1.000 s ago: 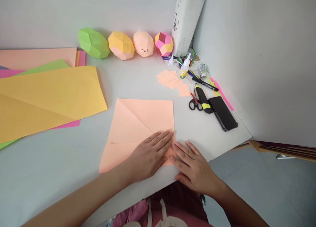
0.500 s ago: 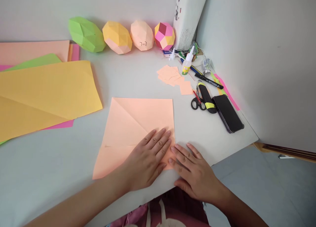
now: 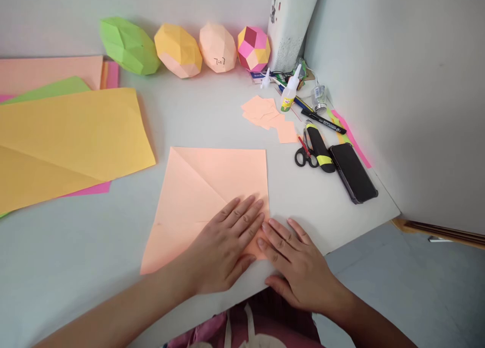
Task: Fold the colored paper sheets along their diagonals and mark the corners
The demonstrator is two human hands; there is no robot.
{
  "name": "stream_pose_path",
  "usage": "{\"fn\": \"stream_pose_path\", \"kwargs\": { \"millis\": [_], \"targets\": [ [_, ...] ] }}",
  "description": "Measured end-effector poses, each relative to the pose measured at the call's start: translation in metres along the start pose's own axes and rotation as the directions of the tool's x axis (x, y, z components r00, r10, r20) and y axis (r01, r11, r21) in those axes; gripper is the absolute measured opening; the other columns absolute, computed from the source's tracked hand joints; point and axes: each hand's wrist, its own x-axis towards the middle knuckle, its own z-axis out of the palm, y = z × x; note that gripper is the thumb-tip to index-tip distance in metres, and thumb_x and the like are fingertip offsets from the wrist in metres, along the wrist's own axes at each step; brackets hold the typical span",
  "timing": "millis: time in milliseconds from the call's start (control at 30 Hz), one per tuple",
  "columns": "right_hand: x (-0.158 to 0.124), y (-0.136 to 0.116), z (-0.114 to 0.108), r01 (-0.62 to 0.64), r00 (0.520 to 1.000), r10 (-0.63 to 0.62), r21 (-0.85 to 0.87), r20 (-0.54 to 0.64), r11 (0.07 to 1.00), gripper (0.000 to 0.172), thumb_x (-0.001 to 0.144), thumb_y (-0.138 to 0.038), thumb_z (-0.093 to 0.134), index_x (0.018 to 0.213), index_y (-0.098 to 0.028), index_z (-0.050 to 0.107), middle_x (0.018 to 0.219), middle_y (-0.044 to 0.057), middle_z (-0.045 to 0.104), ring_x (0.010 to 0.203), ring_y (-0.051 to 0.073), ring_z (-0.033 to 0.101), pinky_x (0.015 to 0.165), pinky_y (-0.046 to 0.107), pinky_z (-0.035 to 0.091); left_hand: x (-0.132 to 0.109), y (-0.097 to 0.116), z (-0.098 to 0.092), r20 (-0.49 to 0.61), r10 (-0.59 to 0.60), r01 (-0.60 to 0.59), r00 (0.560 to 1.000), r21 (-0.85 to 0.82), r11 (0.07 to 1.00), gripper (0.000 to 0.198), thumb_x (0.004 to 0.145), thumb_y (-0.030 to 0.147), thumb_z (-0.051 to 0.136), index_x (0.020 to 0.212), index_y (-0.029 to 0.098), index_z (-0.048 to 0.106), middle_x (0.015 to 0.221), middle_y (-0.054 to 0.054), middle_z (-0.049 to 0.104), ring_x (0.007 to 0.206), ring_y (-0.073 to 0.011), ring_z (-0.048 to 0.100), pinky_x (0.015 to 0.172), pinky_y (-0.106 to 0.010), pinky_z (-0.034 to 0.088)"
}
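Observation:
A peach sheet of paper (image 3: 212, 186) with a diagonal crease and a crosswise crease lies on the white table (image 3: 83, 247) before me. My left hand (image 3: 227, 242) rests flat across its lower right part, fingers stretched toward the right edge. Beside it, my right hand (image 3: 297, 264) lies with fingers extended, the tips touching the paper's right edge and the palm over the table. Neither hand grips anything. The paper's lower right area is partly hidden under my hands.
Folded-paper solids, including a green one (image 3: 129, 46), line the wall. Large yellow paper (image 3: 76, 141) tops a stack at left. At right are small peach pieces (image 3: 261, 111), a glue bottle (image 3: 290, 93), scissors (image 3: 306, 156), a box cutter (image 3: 320, 148) and a phone (image 3: 353, 174).
The view has shifted slightly, so the objects at the back sit a little higher. Both hands stay in almost the same place on the peach paper.

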Motion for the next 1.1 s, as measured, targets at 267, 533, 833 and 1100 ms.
{"fn": "stream_pose_path", "kwargs": {
  "millis": [267,533,833,1100],
  "targets": [
    [-0.0007,-0.0014,-0.0004,-0.009,1.0,0.009,-0.008,0.015,1.0,0.057,0.094,-0.043,0.045,0.141,-0.012,0.04,0.153,0.013,0.028,0.143,0.03,0.019,0.113,0.056,0.023,0.0006,-0.0017,-0.0022,0.001,0.016,-0.016,1.0,-0.016,1.0,0.067,0.094,0.041,0.041,0.148,0.005,0.021,0.156,-0.018,0.01,0.144,-0.0338,0.005,0.117,-0.051,0.012],
    [-0.0006,-0.0011,0.0002,-0.008,1.0,0.008,-0.012,0.006,1.0,0.056,0.093,-0.042,0.046,0.14,-0.012,0.041,0.152,0.012,0.031,0.143,0.03,0.02,0.113,0.057,0.023,0.0018,-0.0005,0.0022,-0.011,-0.001,0.002,1.0,0.07,0.998,0.062,0.096,0.042,0.039,0.145,0.005,0.03,0.155,-0.018,0.017,0.144,-0.0339,0.008,0.117,-0.048,0.009],
    [0.001,-0.0019,-0.0001,-0.022,1.0,0.022,0.002,-0.014,1.0,0.052,0.092,-0.041,0.049,0.136,-0.014,0.047,0.15,0.017,0.034,0.142,0.032,0.022,0.112,0.056,0.026,0.002,0.0011,0.0016,-0.003,-0.005,0.005,1.0,0.062,0.998,0.063,0.096,0.046,0.036,0.143,0.004,0.033,0.154,-0.02,0.019,0.143,-0.0354,0.009,0.116,-0.051,0.009],
    [-0.001,-0.0006,-0.0009,-0.022,0.998,0.024,0.033,-0.059,0.999,0.049,0.091,-0.041,0.051,0.132,-0.013,0.05,0.149,0.021,0.035,0.142,0.033,0.021,0.11,0.057,0.03,0.0015,0.0007,0.0021,-0.012,0.002,-0.001,1.0,0.049,0.999,0.065,0.096,0.045,0.037,0.143,0.001,0.033,0.153,-0.022,0.018,0.143,-0.0362,0.009,0.117,-0.05,0.009]
  ]
}}
